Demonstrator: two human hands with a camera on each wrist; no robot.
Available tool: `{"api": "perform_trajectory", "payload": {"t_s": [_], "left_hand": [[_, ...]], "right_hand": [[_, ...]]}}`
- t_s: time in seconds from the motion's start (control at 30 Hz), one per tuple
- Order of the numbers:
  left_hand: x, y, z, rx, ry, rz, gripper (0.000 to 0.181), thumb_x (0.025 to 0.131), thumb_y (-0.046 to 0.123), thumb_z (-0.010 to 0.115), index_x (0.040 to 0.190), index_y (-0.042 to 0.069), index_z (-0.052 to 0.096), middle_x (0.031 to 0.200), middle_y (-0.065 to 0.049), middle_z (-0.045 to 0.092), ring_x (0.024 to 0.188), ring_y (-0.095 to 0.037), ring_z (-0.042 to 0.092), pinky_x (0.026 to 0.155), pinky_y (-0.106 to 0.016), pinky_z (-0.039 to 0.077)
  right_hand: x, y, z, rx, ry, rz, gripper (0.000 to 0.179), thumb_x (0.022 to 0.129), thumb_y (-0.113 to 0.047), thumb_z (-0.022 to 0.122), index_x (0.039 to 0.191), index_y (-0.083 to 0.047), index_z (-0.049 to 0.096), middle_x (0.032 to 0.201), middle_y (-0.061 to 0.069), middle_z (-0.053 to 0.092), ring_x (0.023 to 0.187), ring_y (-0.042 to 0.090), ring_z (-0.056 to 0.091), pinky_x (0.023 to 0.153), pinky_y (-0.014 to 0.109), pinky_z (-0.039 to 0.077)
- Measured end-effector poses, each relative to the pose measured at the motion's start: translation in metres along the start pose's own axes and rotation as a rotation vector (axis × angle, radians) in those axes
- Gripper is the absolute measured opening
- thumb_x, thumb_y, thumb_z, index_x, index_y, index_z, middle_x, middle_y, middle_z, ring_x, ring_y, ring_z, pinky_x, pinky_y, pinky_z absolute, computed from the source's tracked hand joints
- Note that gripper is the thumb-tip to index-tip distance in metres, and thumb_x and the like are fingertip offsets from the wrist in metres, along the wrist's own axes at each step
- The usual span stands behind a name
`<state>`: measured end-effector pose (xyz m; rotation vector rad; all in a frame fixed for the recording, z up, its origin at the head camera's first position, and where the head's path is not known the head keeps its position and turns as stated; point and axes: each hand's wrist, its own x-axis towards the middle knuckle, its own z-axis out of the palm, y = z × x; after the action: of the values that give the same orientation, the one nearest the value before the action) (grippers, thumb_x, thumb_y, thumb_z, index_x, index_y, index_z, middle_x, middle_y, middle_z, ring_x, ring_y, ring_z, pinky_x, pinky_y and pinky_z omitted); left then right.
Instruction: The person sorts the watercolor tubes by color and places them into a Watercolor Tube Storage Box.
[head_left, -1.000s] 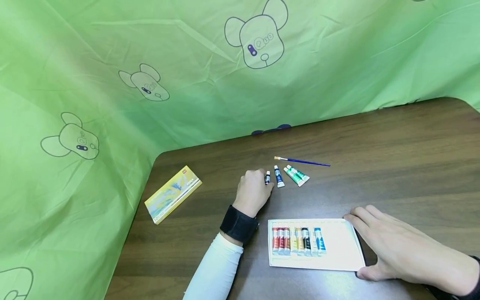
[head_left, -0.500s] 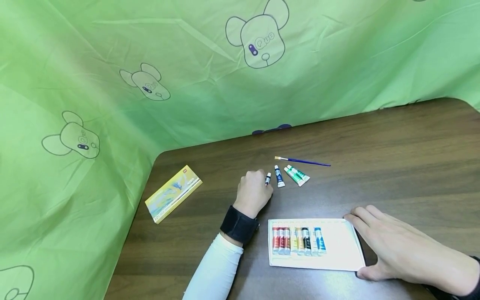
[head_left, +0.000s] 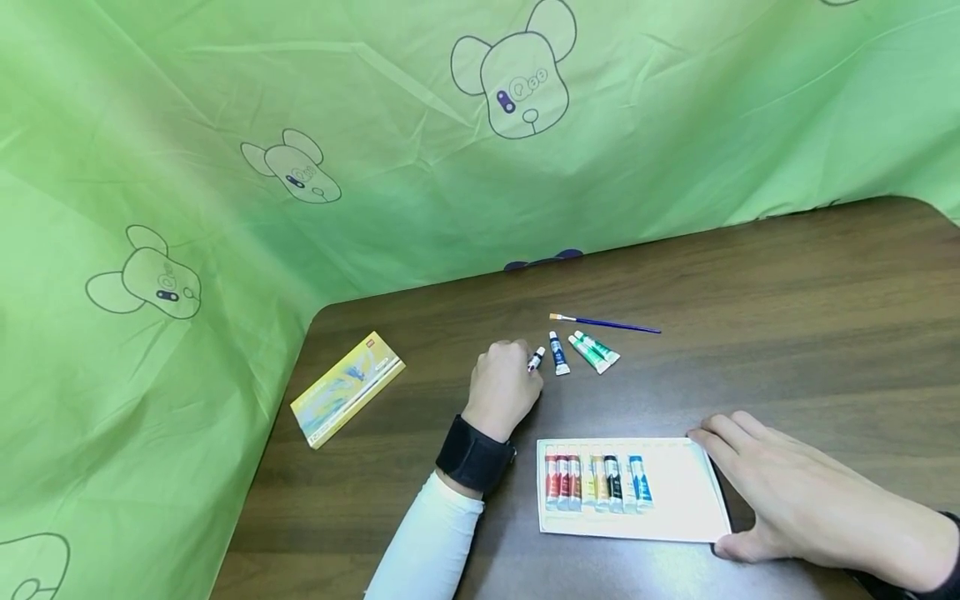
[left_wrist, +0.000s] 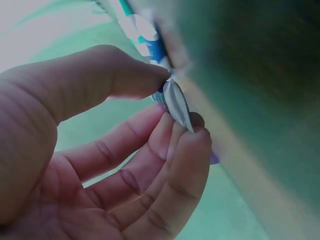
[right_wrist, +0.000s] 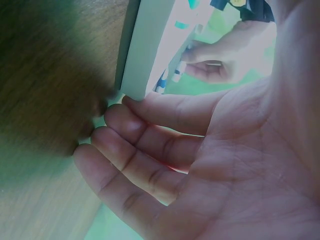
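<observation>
My left hand (head_left: pixel 504 385) pinches a small dark-labelled paint tube (head_left: pixel 536 358) between thumb and fingers, close over the table. The tube's flat silvery end (left_wrist: pixel 177 105) faces the left wrist view; its label is mostly hidden. Just right of it lie a blue paint tube (head_left: pixel 558 353) and two green paint tubes (head_left: pixel 594 351). A white paint tray (head_left: pixel 684 492) lies in front with a row of several tubes in its left part. My right hand (head_left: pixel 780 492) holds the tray's right end, fingers at the far corner and thumb at the near one.
A blue-handled paintbrush (head_left: pixel 607 322) lies behind the loose tubes. At the left, near the table edge, is a yellow paint box (head_left: pixel 347 390). A green curtain (head_left: pixel 405 150) with bear drawings hangs behind and to the left of the brown table (head_left: pixel 825 333).
The tube in my left hand has turned, its capped end tilting to the right. The hand itself has shifted very slightly left. My right hand and the tray have stayed put.
</observation>
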<state>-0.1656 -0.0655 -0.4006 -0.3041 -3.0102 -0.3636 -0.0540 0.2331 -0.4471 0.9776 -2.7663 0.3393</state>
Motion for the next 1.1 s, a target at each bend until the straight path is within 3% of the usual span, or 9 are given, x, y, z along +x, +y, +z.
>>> {"api": "perform_trajectory", "payload": {"t_s": [0.2, 0.4, 0.57, 0.83, 1.1], "left_hand": [[-0.010, 0.011, -0.011, -0.042, -0.026, 0.059, 0.004, 0.090, 0.004, 0.074, 0.091, 0.007, 0.078, 0.075, -0.001, 0.062, 0.061, -0.009, 0.048, 0.053, -0.022, 0.036], [-0.028, 0.036, -0.020, -0.059, -0.103, 0.127, 0.007, 0.092, 0.011, 0.078, 0.097, 0.007, 0.081, 0.080, -0.001, 0.067, 0.062, -0.007, 0.052, 0.054, -0.017, 0.040], [-0.045, 0.055, -0.020, 0.026, -0.131, 0.236, 0.008, 0.092, 0.016, 0.079, 0.098, 0.011, 0.082, 0.083, 0.001, 0.070, 0.066, -0.005, 0.056, 0.056, -0.018, 0.045], [-0.074, 0.078, -0.018, 0.153, -0.118, 0.404, 0.006, 0.088, 0.017, 0.079, 0.093, 0.016, 0.080, 0.081, 0.007, 0.069, 0.073, -0.003, 0.063, 0.060, -0.017, 0.052], [-0.093, 0.095, -0.008, 0.280, -0.082, 0.473, 0.005, 0.088, 0.023, 0.078, 0.085, 0.020, 0.075, 0.075, 0.008, 0.064, 0.064, -0.003, 0.060, 0.050, -0.016, 0.045]], "right_hand": [[0.000, 0.000, -0.001, 0.006, -0.014, 0.007, 0.101, 0.045, -0.062, 0.096, 0.124, -0.006, 0.065, 0.119, -0.002, 0.062, 0.107, 0.021, 0.058, 0.087, 0.044, 0.055], [-0.001, 0.000, -0.003, 0.018, -0.014, 0.004, 0.100, 0.046, -0.062, 0.095, 0.124, -0.008, 0.065, 0.119, -0.003, 0.061, 0.106, 0.020, 0.057, 0.087, 0.044, 0.056], [-0.001, 0.000, -0.003, 0.023, -0.008, 0.002, 0.099, 0.046, -0.061, 0.095, 0.124, -0.008, 0.065, 0.119, -0.004, 0.061, 0.106, 0.019, 0.058, 0.087, 0.043, 0.055], [0.000, 0.001, -0.002, 0.015, 0.036, -0.028, 0.097, 0.045, -0.061, 0.095, 0.122, -0.011, 0.064, 0.119, -0.006, 0.060, 0.106, 0.019, 0.057, 0.087, 0.042, 0.054], [-0.001, 0.002, 0.000, 0.021, 0.045, -0.043, 0.100, 0.044, -0.062, 0.095, 0.123, -0.008, 0.064, 0.119, -0.005, 0.061, 0.106, 0.019, 0.058, 0.086, 0.041, 0.054]]}}
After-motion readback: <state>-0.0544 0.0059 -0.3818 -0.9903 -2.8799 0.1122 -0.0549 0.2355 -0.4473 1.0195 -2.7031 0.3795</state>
